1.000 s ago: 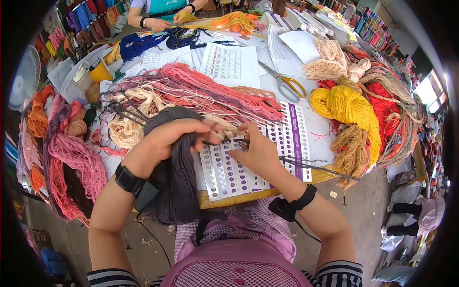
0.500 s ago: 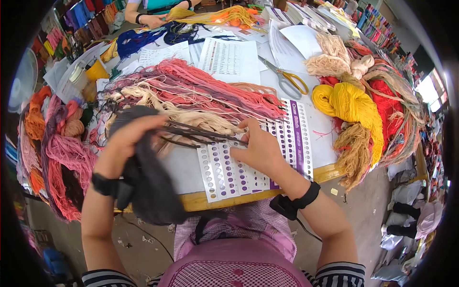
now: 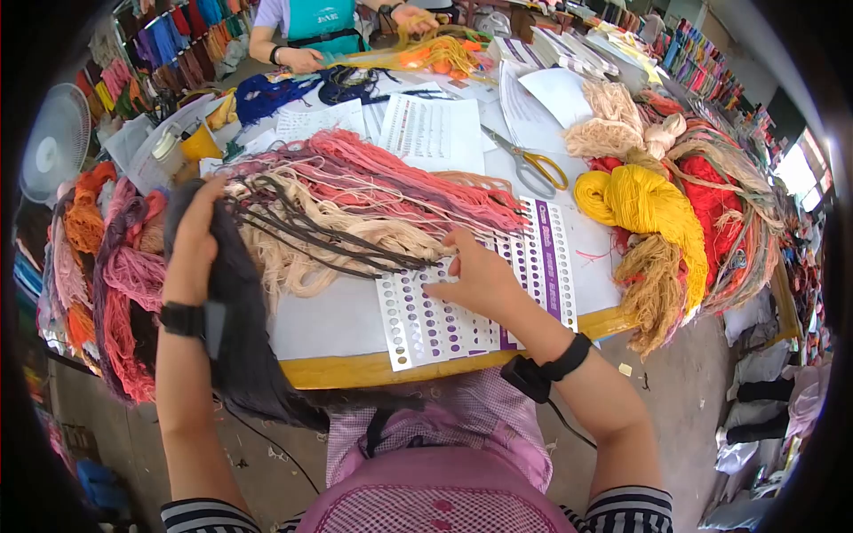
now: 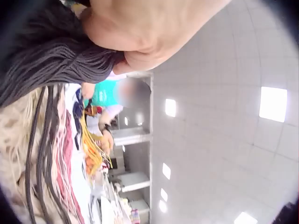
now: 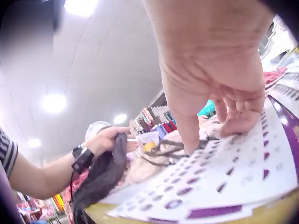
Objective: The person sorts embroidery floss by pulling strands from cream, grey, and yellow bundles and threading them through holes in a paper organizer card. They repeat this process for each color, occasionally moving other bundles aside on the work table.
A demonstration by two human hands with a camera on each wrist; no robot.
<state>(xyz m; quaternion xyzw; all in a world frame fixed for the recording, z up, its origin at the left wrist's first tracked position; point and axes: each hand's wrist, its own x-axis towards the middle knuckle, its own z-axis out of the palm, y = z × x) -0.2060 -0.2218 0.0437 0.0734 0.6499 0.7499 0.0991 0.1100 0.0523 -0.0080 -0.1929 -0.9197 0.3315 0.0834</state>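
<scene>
A thick dark grey skein of yarn (image 3: 235,302) hangs over the table's near left edge. My left hand (image 3: 191,244) holds its upper part, the yarn passing between thumb and fingers. Several dark grey strands (image 3: 329,235) lie across cream yarn (image 3: 306,266) toward the white card with rows of holes (image 3: 413,324). Their right ends reach the card's upper left corner. My right hand (image 3: 484,280) is there, thumb and index finger spread apart around those ends. In the right wrist view, the thumb (image 5: 189,133) comes down at the card's punched edge.
Pink and mauve yarn (image 3: 382,169) lies beyond the cream yarn. Scissors (image 3: 531,169) with a yellow handle rest near printed sheets (image 3: 431,133). A yellow skein (image 3: 644,204) sits on the right, pink skeins (image 3: 133,275) on the left. Another person in a teal apron (image 3: 324,27) works across the table.
My left hand has moved left with the dark grey skein, drawing away from the card. The strands now lie spread over the cream yarn. My right hand has stayed by the card.
</scene>
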